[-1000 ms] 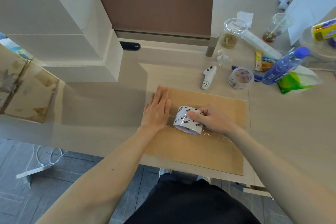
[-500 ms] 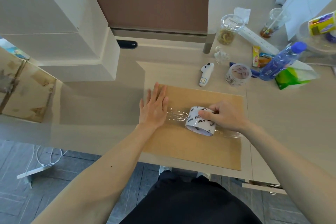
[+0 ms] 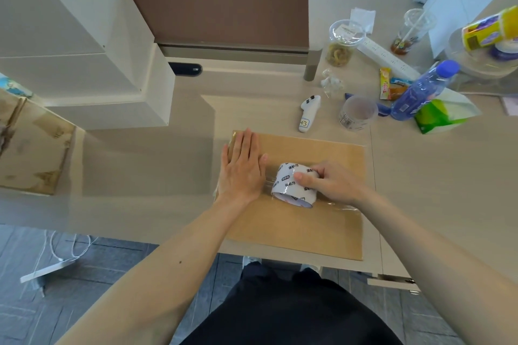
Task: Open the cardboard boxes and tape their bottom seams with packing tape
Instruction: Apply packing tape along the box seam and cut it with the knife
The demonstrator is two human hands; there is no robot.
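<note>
Head view: on the pale surface (image 3: 145, 176), near its front edge, a flat brown cardboard box (image 3: 308, 232). Across its middle, a strip of clear tape (image 3: 340, 204), glossy, running left to right. Left hand (image 3: 242, 171) laid palm down on the box's left end, fingers (image 3: 246, 145) straight and together, pressing flat, thumb tip just beside the roll. Standing on edge on the box, on the tape line, a white tape roll (image 3: 294, 187) with dark printing. Right hand (image 3: 333, 185) wrapped round that roll from the right, fingers curled over its far side, thumb across the outer face, gripping it. Both forearms bare, reaching in from the bottom corners.

Beyond the box, on the same surface: a small white handheld device (image 3: 308, 113) with a handwritten label. Just right of it, a second roll of tape (image 3: 357, 115), clear. Further right, a blue bottle (image 3: 420, 92) beside a green packet (image 3: 440, 116). Behind these, a lidded plastic cup (image 3: 342, 42), a white power strip (image 3: 386, 57) and a tall clear cup with a straw (image 3: 412, 31).

At the back, a brown divider panel (image 3: 218, 8). To the left, stacked white boxes (image 3: 70, 36). At the far left edge, a worn brown carton (image 3: 30, 145). Below the surface, grey floor and a white cable (image 3: 64, 249).
</note>
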